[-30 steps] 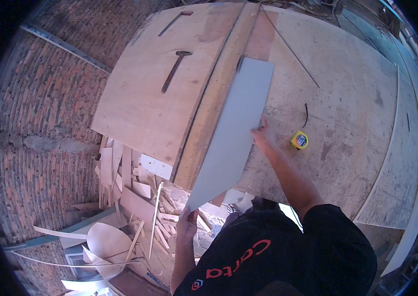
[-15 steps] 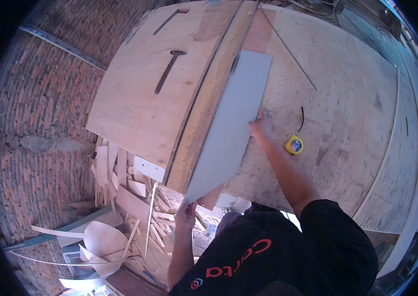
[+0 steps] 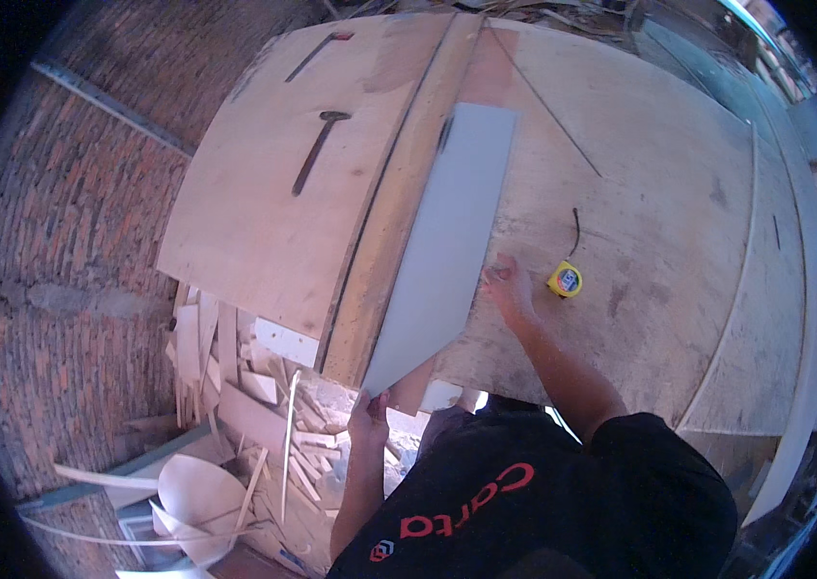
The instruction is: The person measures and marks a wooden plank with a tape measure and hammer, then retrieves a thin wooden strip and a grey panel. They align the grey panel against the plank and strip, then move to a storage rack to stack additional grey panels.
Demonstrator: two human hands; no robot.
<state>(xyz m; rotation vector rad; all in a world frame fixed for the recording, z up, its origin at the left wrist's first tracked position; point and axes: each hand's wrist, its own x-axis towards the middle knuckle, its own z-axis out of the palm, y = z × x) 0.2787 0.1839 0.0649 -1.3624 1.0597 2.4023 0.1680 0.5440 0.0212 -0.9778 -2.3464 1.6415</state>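
- Pinching gray board (image 3: 445,227) just R of wood strip (image 3: 407,183), fingers of L hand (image 3: 368,422) closed tight.
- Farther R of strip, R hand (image 3: 513,287) w/ half-curled fingers; can't tell if gripping.
- Hammer (image 3: 314,154) L of strip.

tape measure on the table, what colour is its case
The tape measure has a yellow case, seen best in the head view.

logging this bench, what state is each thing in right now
board: lying flat, beside strip
strip: lying along board's left edge
hammer: lying down, untouched
tape measure: lying loose, untouched
offcuts: heaped untidily
left hand: gripping board's near corner
right hand: fingers curled at board's right edge, contact unclear
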